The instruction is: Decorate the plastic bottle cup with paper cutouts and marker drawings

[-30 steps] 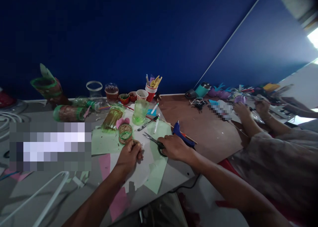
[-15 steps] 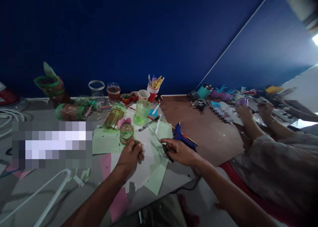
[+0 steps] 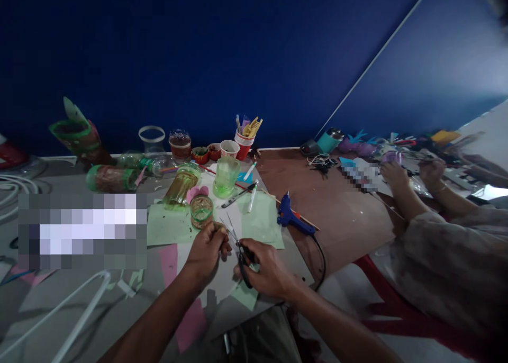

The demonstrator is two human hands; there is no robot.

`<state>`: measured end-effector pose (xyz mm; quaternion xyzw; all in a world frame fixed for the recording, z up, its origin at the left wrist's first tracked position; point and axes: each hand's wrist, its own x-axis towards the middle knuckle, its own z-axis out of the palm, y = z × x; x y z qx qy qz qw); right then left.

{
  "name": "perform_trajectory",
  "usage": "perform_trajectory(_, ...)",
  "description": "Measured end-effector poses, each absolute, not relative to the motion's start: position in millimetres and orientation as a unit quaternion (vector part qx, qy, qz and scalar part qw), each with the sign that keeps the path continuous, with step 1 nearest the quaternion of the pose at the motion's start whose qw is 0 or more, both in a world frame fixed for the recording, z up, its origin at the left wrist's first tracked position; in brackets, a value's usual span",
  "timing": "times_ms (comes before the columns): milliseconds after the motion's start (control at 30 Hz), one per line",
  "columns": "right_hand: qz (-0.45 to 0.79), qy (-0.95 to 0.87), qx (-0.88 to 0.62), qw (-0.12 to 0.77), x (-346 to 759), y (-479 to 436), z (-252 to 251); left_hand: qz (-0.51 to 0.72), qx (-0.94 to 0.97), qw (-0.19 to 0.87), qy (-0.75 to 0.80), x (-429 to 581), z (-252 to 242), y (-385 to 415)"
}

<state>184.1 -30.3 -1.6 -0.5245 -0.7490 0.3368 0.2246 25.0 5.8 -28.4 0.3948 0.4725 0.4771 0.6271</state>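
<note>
Just below the frame's centre, the right hand [image 3: 262,268] curls round the handles of the scissors [image 3: 242,262], presumably leaving the parted blades free beside the left hand [image 3: 208,247], pinched closed, on what, if anything, I cannot tell.

Near the far edge of the table [image 3: 337,204] sits a teal flask [image 3: 328,140]. A red chair [image 3: 391,295] stands by the near edge.

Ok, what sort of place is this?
Probably a shared craft workspace: scissors, a blue glue gun and sheets of pale green paper are in view, with another person alongside at the right.
</note>
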Motion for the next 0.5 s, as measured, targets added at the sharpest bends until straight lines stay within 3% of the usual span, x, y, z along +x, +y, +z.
perform_trajectory(500,0.369,-0.724,-0.521,0.261,175.6,-38.1,-6.5,0.467,0.422,0.617,0.472,25.5,-22.3,3.3)
